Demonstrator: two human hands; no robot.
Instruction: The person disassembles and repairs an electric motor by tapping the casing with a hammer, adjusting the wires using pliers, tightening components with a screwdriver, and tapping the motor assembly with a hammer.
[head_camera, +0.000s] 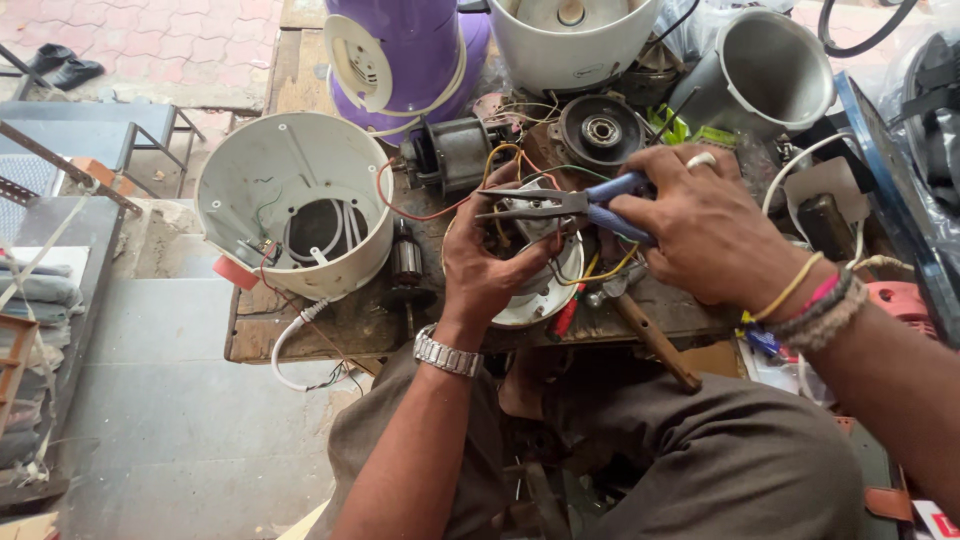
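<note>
Head view: left hand (490, 265) cupped around a white motor base (540, 290) on the desk (330, 325) — grip closed on it. Right hand (700, 235) clamped on blue-handled pliers (560, 205), tips among coloured wires (590, 270). Best kept steady, nipping one wire only — base held firm.

Right hand (700, 235) gripping blue-handled pliers (560, 205), left hand (490, 265) cupping motor part (540, 285)

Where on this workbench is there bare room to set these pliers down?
Barest patch: the bench's near-left corner, between the overturned white housing, the white cord and the left hand. Motors, wires and casings crowd the back and the space around the right hand holding the pliers.
</note>
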